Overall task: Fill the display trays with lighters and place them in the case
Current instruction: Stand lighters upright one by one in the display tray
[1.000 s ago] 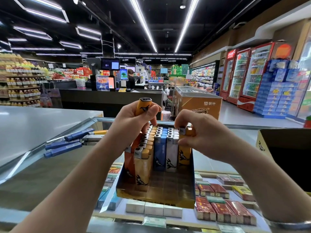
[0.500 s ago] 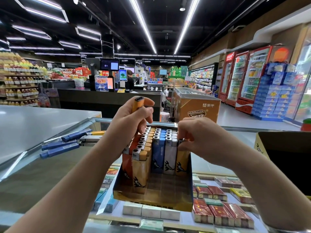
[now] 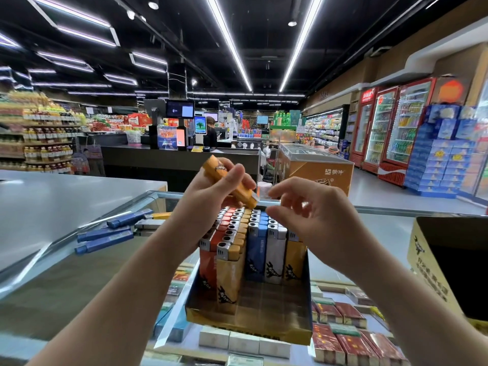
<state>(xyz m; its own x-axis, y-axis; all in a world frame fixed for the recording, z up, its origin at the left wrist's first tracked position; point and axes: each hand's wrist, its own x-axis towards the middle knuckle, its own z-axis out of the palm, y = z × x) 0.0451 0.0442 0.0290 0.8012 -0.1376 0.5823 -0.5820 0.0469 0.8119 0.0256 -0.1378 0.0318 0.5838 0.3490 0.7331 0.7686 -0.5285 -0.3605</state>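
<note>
I see the left hand (image 3: 208, 196) gripping an orange lighter (image 3: 229, 184), long axis tilted, metal head pointing down-right at the rows in the display tray (image 3: 248, 323). The tray sits on the glass case (image 3: 383, 233), near its front edge, back rows full, front cells bare. Right hand (image 3: 314, 215) hovers just right of the lighter's head, fingers loosely spread, grasping nothing. My read: lighter needs turning upright, head up, before dropping into a free slot; left hand is nearer.
</note>
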